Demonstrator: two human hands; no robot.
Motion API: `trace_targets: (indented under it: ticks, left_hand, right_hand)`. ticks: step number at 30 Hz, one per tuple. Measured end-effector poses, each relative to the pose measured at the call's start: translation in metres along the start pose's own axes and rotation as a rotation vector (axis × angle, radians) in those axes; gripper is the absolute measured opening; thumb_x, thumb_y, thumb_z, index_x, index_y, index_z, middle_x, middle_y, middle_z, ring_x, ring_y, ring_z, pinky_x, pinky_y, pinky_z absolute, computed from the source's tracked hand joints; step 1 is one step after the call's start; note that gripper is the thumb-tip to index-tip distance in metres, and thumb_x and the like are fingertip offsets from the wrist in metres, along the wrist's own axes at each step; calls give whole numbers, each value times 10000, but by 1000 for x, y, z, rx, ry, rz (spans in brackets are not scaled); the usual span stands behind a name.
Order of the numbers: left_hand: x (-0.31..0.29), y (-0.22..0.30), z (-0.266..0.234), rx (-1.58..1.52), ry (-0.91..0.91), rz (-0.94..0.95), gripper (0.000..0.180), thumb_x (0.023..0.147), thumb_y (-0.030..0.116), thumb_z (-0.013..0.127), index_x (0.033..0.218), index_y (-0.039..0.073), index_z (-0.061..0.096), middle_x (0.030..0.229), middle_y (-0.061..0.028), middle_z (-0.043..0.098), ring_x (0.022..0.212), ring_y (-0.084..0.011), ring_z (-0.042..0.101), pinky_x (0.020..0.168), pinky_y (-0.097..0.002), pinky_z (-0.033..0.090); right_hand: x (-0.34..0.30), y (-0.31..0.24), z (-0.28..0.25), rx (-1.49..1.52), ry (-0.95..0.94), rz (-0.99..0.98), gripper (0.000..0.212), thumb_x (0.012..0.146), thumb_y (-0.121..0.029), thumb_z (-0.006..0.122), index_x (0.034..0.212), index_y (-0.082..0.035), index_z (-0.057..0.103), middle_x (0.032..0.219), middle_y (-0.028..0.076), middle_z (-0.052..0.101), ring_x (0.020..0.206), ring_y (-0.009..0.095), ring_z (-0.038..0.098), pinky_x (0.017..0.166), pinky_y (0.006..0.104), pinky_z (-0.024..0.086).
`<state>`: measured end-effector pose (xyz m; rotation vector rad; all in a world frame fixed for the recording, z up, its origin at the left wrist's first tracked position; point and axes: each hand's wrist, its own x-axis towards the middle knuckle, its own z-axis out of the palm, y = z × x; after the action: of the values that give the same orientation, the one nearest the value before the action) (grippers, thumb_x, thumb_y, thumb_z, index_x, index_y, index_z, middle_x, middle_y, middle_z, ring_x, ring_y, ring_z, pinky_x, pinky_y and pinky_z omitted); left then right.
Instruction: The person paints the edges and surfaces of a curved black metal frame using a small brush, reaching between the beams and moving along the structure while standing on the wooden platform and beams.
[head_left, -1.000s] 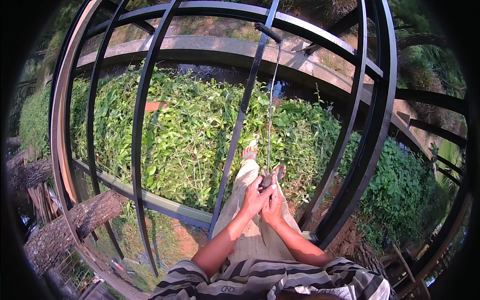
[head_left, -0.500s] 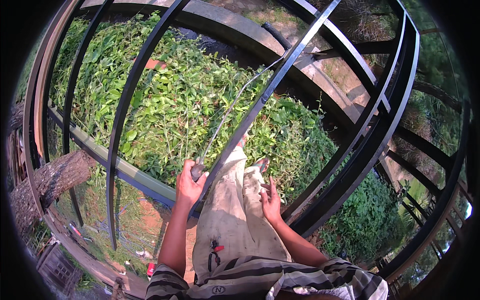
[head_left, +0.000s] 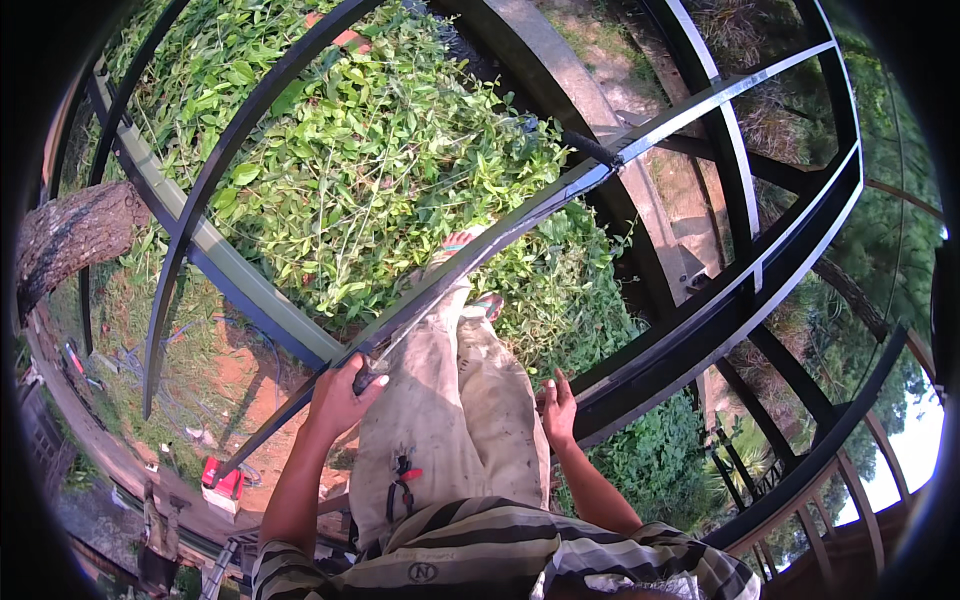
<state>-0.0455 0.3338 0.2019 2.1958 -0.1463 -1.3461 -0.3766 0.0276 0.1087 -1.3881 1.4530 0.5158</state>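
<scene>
I look down my beige trousers [head_left: 455, 400] and sandalled feet [head_left: 462, 243] through a black curved metal frame high above the ground. My left hand [head_left: 338, 402] is closed around a small dark-handled tool [head_left: 366, 379], right against a long black diagonal bar [head_left: 520, 215]. A thin pale rod runs from that handle up along the bar. My right hand [head_left: 557, 405] hovers beside my right thigh with its fingers apart and nothing in it, close to a thick black beam [head_left: 660, 370].
Dense green plants [head_left: 370, 170] and red soil lie far below. A tree trunk [head_left: 70, 235] is at the left and a red box [head_left: 222, 480] is on the ground. A concrete strip [head_left: 585, 95] crosses the top. Red-handled pliers [head_left: 400, 482] hang at my pocket.
Both hands were together in front of me on a thin rod. My left hand has moved out left to the diagonal bar, and my right hand has let go and dropped to my thigh.
</scene>
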Motion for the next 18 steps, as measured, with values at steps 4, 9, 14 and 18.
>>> trace_targets:
  ticks: [4,9,14,18]
  left_hand:
    - [-7,-24,10,60,-103,-14,470,948,430,693,1050,-21,606,761,-239,656,730,-465,643,648,-480,493]
    - [43,-20,12,-16,-167,122,408,979,354,678,1001,-43,588,717,-206,584,645,-332,556,643,-425,462]
    - [139,61,17,-121,-181,289,436,1036,369,597,974,-62,583,703,-202,550,635,-270,476,630,-420,451]
    - [159,63,26,-114,-229,289,385,1040,320,583,1021,-65,600,741,-233,578,635,-302,497,631,-435,460]
  right_hand:
    - [-5,-32,27,21,-93,-61,565,1082,-339,491,1550,-42,383,1208,144,678,939,180,691,731,319,611]
    - [-6,-45,44,48,-137,-46,554,1073,-313,501,1550,-53,393,1226,166,670,931,183,697,741,337,613]
    - [-4,-31,41,78,-134,9,561,1086,-328,492,1554,-42,375,1232,126,661,917,180,678,725,316,588]
    - [-6,-22,34,153,-87,83,552,1085,-326,496,1549,-48,384,1216,111,665,900,169,674,712,310,592]
